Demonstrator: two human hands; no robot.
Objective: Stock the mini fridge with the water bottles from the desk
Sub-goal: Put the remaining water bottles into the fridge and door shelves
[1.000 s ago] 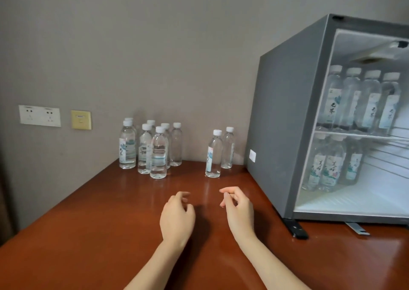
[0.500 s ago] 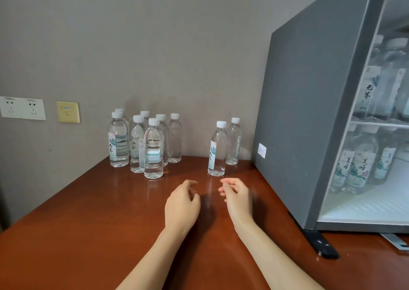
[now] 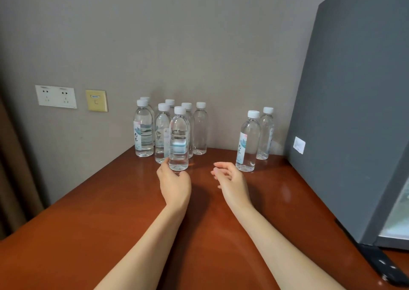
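Observation:
Several clear water bottles with white caps stand in a cluster [image 3: 163, 130] at the back of the red-brown desk [image 3: 93, 234]. The front bottle [image 3: 178, 139] stands upright on the desk; my left hand [image 3: 174, 184] reaches its base, thumb at its left side and fingers curved just under its front. A pair of bottles [image 3: 254, 139] stands further right. My right hand [image 3: 232, 179] hovers left of that pair, fingers loosely curled, holding nothing. The grey mini fridge [image 3: 354, 112] fills the right side, only a sliver of its lit inside showing.
A grey wall runs close behind the bottles, with a white double socket [image 3: 56, 96] and a yellow plate [image 3: 96, 100]. A brown curtain [image 3: 13, 168] hangs at the left. A black part [image 3: 385, 265] juts out low at the fridge's front corner.
The view has swung left and closer, pushing the fridge's shelves out of sight. Both hands moved forward toward the bottles; my left hand has come up against the front bottle's base.

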